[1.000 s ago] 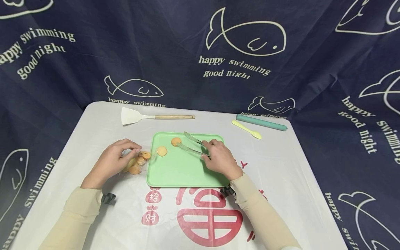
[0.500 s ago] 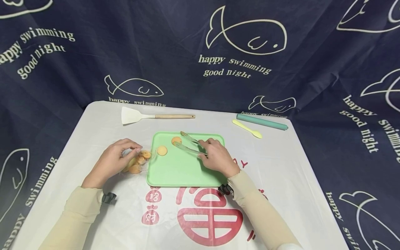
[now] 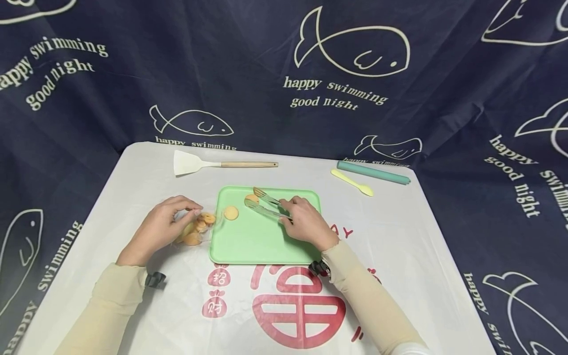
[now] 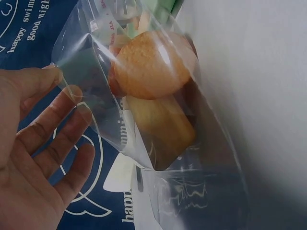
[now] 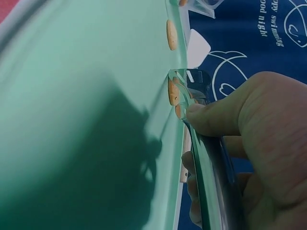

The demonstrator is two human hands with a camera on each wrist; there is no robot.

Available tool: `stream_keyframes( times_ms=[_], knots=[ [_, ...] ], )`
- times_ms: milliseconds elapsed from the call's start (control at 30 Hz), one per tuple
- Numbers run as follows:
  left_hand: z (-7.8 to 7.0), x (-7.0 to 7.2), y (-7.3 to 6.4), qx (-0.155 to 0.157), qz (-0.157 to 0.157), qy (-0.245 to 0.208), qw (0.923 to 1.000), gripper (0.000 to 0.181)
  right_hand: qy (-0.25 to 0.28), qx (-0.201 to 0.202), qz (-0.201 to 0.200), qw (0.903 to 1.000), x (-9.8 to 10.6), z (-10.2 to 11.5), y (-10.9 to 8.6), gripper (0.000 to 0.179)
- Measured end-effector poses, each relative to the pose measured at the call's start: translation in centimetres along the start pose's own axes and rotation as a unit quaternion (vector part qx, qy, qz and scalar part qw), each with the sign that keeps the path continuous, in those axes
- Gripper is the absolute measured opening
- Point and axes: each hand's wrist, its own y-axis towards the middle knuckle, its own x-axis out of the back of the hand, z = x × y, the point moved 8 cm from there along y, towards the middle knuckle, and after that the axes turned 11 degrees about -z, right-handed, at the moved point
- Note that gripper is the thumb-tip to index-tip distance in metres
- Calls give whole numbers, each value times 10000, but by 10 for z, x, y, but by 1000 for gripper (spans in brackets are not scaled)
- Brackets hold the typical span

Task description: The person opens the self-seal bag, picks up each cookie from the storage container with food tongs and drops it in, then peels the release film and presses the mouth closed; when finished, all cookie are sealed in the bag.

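My left hand (image 3: 166, 224) pinches the edge of a clear plastic bag (image 4: 76, 43) between thumb and forefinger, left of the green tray (image 3: 262, 246). Inside the bag are several cookies, with a round one (image 4: 153, 64) and a longer one (image 4: 160, 127) plain in the left wrist view. My right hand (image 3: 308, 222) holds metal tongs (image 3: 268, 211) over the tray. The tong ends stand apart at a round cookie (image 3: 252, 199) near the tray's far edge; whether they touch it I cannot tell. A second cookie (image 3: 230, 213) lies on the tray to the left.
Behind the tray lies a white spatula (image 3: 188, 163) with a wooden handle. A yellow spoon (image 3: 352, 182) and a teal rod (image 3: 372, 172) lie at the back right. A dark blue fish-print curtain (image 3: 253, 74) rises behind the white-covered table (image 3: 164, 315).
My right hand and the tongs have shifted slightly left, bringing the tong ends to the far cookie. The left hand stays put at the bag.
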Motion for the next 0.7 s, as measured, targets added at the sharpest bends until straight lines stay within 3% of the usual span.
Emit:
stream_keyframes(
  times_ms=[300,467,700],
  knots=[
    [-2,0,1,-17,2,-26,10000,10,222,-213,48,9995,7,-4,-9,48],
    [-2,0,1,-100,-62,30,9999,10,667,-370,65,9971,17,0,-12,49],
    [-3,0,1,-167,-96,49,9998,9,1137,13,12,9935,29,26,-16,49]
  ],
)
